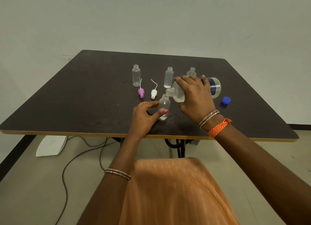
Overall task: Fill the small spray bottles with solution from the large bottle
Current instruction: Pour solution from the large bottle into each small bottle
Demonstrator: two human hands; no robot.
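Note:
My right hand (195, 95) grips the large clear bottle (213, 87), which is tipped on its side with its open neck (170, 91) just above a small clear bottle (164, 105). My left hand (144, 114) holds that small bottle upright on the dark table (75, 103) between thumb and fingers; a little liquid shows at its bottom. Three more small open bottles stand behind: one at the left (136, 75), one in the middle (168, 77) with some liquid, one partly hidden behind my right hand (191, 71).
A purple spray top (141, 92) and a white spray top (153, 93) with dip tubes lie left of the pouring spot. The blue cap (225, 101) sits to the right. Small drops wet the table near the held bottle. Cables run on the floor below.

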